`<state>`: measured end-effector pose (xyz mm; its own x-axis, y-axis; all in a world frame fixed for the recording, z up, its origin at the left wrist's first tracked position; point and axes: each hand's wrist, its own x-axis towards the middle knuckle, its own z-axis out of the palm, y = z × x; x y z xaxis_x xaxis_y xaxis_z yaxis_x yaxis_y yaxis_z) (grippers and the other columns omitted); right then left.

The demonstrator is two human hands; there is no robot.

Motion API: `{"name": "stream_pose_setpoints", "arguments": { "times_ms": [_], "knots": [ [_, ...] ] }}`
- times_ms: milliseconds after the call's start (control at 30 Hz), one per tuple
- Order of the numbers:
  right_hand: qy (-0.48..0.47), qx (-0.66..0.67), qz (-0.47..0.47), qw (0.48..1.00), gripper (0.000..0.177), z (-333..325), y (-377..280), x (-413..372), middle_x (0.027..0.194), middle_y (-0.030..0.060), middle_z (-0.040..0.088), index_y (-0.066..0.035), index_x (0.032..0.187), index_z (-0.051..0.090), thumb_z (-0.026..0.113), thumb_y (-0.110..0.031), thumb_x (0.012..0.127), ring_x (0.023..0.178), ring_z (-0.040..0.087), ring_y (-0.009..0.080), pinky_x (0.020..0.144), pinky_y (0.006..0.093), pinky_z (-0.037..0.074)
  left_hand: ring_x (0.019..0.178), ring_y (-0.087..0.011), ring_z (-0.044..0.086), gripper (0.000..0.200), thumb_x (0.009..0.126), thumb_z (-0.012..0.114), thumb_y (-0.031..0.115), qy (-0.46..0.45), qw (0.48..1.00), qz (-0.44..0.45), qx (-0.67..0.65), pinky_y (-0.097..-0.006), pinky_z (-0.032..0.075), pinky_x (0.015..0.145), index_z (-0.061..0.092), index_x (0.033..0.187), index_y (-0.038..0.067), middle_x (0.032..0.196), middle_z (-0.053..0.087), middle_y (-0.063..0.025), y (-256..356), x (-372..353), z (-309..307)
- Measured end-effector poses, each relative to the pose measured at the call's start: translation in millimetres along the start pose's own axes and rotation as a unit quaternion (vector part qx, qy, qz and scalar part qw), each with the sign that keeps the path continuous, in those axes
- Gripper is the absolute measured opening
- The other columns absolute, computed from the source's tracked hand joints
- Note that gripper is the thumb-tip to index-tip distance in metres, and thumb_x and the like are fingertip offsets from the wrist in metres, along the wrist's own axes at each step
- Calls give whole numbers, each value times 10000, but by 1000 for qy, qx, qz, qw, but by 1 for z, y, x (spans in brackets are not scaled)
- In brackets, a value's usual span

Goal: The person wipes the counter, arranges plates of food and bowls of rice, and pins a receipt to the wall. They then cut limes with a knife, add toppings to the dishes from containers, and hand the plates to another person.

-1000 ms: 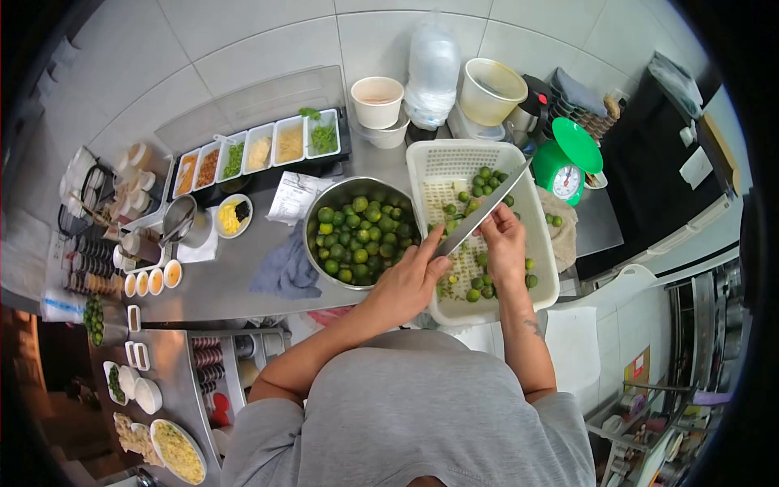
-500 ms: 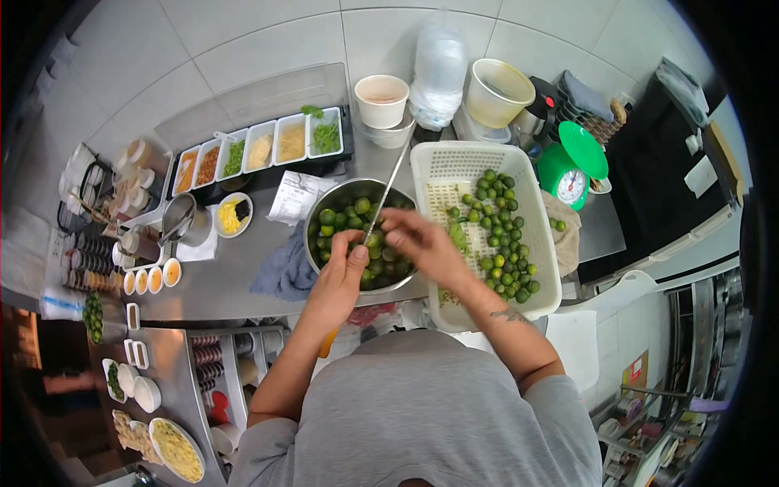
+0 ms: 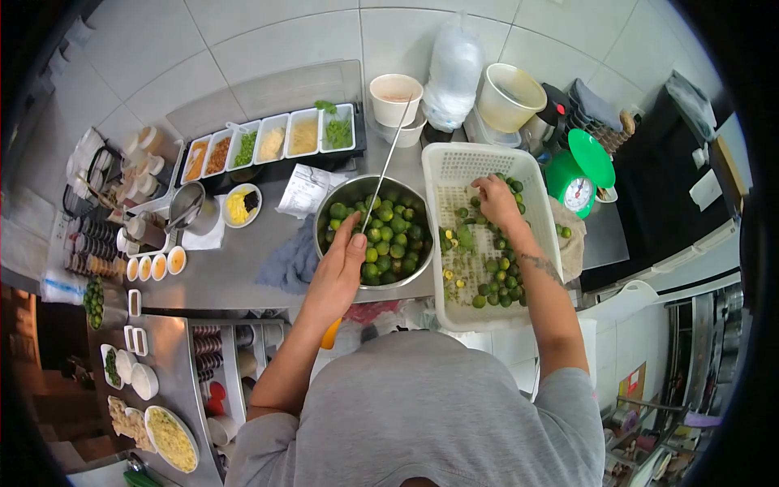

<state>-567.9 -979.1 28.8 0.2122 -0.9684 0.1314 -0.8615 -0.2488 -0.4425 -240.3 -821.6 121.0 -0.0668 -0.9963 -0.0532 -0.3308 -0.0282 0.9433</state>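
My left hand [image 3: 339,268] is closed around a long, thin knife [image 3: 388,166], its blade seen edge-on and slanting up to the right over the steel bowl [image 3: 324,193]. An orange handle end [image 3: 330,334] shows below my left wrist. Small green limes [image 3: 393,239] fill much of the bowl. My right hand [image 3: 495,201] reaches into the white perforated basket [image 3: 442,158], fingers curled down among more limes [image 3: 505,284]; what they grip, if anything, is hidden. Leafy bits and a few yellow pieces [image 3: 459,284] lie on the basket's floor.
Behind the bowl stands a row of topping trays [image 3: 271,143]. A receipt [image 3: 307,191] and blue cloth [image 3: 288,261] lie left of it. Tubs [image 3: 396,97] and a green scale [image 3: 578,183] stand beyond the basket. Sauce cups [image 3: 161,266] and a steel pot [image 3: 195,213] are at left.
My right hand has left the knife and bowl and moved right into the basket. My left hand still holds the knife over the bowl. The view has shifted slightly.
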Motion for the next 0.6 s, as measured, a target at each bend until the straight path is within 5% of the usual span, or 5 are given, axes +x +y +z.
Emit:
{"name": "stream_pose_setpoints", "arguments": {
  "times_ms": [133,233,333,533,600],
  "knots": [
    [-36,-138,-49,989,222,2,7,-1,966,143,610,-51,981,641,630,-79,760,880,592,345,799,403,496,577,-82,428,567,995,313,444,-26,999,7,-45,-207,371,530,310,1406,52,821,462,-27,8,0,9],
    [-60,80,93,991,253,-15,-17,-4,1035,142,622,-44,1053,619,595,-46,801,851,636,274,759,329,524,574,-85,437,578,995,311,450,-51,995,1,-81,-205,371,510,293,1413,51,836,467,-30,14,-3,8],
    [-82,658,139,735,264,-42,-49,-25,1066,146,620,2,1122,577,568,-28,860,893,643,199,765,265,531,572,-88,441,587,993,313,456,-67,989,0,-129,-206,364,480,277,1422,57,841,467,-32,19,-5,7],
    [-62,709,102,695,266,-46,-92,-56,1046,129,620,53,1155,530,542,-57,913,911,639,183,800,247,526,570,-79,431,575,991,309,463,-124,984,14,-125,-198,357,471,284,1426,89,828,454,-23,24,-5,23],
    [-78,737,104,663,255,-45,-100,-62,1047,126,622,33,1133,537,563,-75,904,898,637,173,796,248,523,794,-184,538,525,993,334,424,-127,988,23,-86,-277,422,702,326,1409,104,1017,524,-127,26,-6,28]
  ]
}}
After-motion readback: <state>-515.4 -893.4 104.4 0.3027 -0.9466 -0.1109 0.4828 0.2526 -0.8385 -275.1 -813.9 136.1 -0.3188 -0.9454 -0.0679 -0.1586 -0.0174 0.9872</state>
